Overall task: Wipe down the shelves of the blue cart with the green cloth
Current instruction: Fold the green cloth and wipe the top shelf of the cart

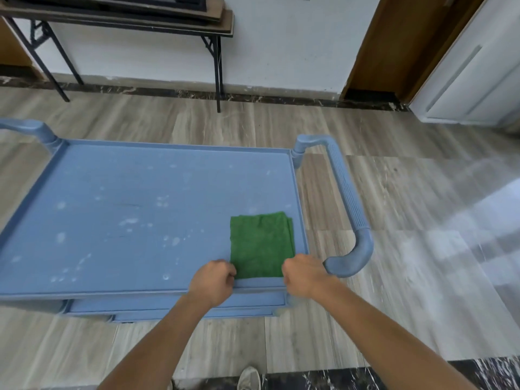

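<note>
Hands met at the near rim of the blue cart (126, 192), one at each near corner of the green cloth (260, 244). The left hand (213, 281) was curled into a loose fist, knuckles up, its fingers tucked against the cloth's near left corner. The right hand (302, 275) was curled the same way at the near right corner. The fingertips were hidden under the knuckles, so the grip itself could not be seen, but each hand seemed to pinch its corner of the fabric.

The cloth lay folded into a flat rectangle on the top shelf, stretching away from the fingers toward the far side. Its layered edges showed along the side beyond the right fingers. Close beside the right fingers, to their right, curved the cart's ribbed handle (347, 198). A second handle (31, 130) stood far off to the left of the left fingers. Pale whitish smudges (128, 222) dotted the shelf left of and beyond the left fingers. Below the fingers, under the top rim, the edge of a lower shelf (174, 304) showed.

Well beyond the fingers, a folding table (118, 23) with dark metal legs stood against the white wall on the wood-grain floor (309, 122). A light shoe (249, 378) showed at the bottom edge, behind both wrists.
</note>
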`<state>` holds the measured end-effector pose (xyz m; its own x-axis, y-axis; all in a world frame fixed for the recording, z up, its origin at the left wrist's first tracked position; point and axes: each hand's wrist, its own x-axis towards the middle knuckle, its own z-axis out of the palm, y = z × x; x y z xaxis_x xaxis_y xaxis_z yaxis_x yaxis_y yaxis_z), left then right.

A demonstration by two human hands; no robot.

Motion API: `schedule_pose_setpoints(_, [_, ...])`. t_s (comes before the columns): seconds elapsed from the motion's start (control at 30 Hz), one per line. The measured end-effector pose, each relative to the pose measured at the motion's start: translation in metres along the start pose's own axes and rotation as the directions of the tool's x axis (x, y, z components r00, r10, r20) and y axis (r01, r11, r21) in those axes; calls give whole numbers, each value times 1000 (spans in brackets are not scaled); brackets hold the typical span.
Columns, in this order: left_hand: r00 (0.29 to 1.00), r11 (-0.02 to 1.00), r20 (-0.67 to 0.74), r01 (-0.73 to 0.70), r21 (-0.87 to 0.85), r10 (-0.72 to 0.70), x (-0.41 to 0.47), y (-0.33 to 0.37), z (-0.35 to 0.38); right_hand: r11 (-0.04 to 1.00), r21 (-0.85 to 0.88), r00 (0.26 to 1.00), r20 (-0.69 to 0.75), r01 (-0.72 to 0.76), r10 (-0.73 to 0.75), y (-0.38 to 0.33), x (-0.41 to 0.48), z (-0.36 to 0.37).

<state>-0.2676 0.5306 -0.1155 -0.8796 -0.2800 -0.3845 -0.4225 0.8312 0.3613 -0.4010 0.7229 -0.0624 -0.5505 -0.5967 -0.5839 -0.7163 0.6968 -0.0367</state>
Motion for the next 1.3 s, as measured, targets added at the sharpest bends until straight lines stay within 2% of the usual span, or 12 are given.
schedule_pose_setpoints(0.13, [960,998,-278,-38,-41,25,5,-15,11,986,168,973,-231,11,28,-26,35,8])
schedule_pose_setpoints(0.23, [921,998,-383,-57,35,67,12,-22,19,983,184,943,-322,-18,78,-43,69,13])
schedule_pose_setpoints(0.37, [934,992,-356,13,123,32,32,-36,38,976,200,897,-409,-91,168,-57,115,28])
schedule_pose_setpoints(0.6, [923,975,-367,-37,218,117,50,-53,64,939,284,826,-469,-196,314,-68,110,91])
schedule_pose_setpoints(0.83, [948,978,-310,-2,207,68,48,-49,57,923,314,824,-447,-220,349,-75,85,106])
schedule_pose_setpoints(1.03, [949,976,-302,-21,215,87,78,-49,22,922,294,806,-464,-252,369,-82,80,102])
schedule_pose_setpoints(1.17, [951,987,-304,2,162,48,146,-53,-22,924,297,821,-446,-241,357,-77,88,89])
schedule_pose_setpoints(1.3, [961,993,-277,10,116,23,210,-65,-67,931,288,798,-495,-222,344,-76,92,83])
